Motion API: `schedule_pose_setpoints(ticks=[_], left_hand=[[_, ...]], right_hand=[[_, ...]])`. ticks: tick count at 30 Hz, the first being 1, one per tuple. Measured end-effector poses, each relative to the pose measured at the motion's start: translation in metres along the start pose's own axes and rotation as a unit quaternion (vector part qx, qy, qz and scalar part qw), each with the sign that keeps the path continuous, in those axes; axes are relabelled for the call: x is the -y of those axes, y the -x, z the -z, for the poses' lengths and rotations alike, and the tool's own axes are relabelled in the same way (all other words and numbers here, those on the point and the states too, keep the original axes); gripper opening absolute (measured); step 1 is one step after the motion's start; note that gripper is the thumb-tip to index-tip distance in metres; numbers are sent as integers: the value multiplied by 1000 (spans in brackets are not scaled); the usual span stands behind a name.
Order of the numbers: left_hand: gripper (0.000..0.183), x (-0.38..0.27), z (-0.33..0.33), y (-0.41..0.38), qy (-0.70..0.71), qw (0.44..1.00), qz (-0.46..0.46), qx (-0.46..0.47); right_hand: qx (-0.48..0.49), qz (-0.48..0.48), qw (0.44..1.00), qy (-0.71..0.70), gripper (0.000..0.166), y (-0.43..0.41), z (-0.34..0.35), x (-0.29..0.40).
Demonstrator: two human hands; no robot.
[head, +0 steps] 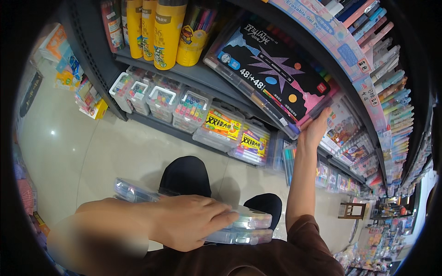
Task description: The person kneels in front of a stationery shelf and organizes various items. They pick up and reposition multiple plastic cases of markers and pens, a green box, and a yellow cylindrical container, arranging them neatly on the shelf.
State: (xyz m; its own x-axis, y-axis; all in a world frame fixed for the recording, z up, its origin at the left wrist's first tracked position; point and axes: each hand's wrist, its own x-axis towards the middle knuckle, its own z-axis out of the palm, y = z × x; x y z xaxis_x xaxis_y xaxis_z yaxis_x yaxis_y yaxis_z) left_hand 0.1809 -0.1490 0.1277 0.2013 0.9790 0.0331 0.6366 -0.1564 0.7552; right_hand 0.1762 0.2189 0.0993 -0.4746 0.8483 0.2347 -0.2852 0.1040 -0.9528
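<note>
My right hand (315, 126) grips the lower right corner of a large flat clear plastic case of markers (272, 69), with a black, pink and blue printed cover. The thumb lies along its edge, and the other fingers are largely hidden behind it. The case is tilted at the upper shelf. Low in the view, my left hand (193, 220) lies over a stack of clear plastic cases (253, 236) and holds them against my body. Colours show through their walls, but their contents are too blurred to name.
Yellow cylindrical tubes (169, 34) stand on the dark shelf (207, 81), left of the case. Below sit white-handled marker boxes (190, 108) and boxes with yellow labels (222, 127). Rows of pens (393, 93) line the right-hand rack. A wooden stool (352, 210) stands farther off on the tiled floor.
</note>
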Motion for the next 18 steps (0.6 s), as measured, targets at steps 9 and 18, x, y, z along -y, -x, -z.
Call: schedule_pose_setpoints(ticks=[9, 18], left_hand=[[67, 3, 5, -4, 12, 1000, 20, 8], [69, 8, 5, -13, -12, 1000, 12, 9]], right_hand=[[37, 97, 994, -36, 42, -23, -37, -18], [-55, 305, 943, 120, 38, -60, -54, -32]])
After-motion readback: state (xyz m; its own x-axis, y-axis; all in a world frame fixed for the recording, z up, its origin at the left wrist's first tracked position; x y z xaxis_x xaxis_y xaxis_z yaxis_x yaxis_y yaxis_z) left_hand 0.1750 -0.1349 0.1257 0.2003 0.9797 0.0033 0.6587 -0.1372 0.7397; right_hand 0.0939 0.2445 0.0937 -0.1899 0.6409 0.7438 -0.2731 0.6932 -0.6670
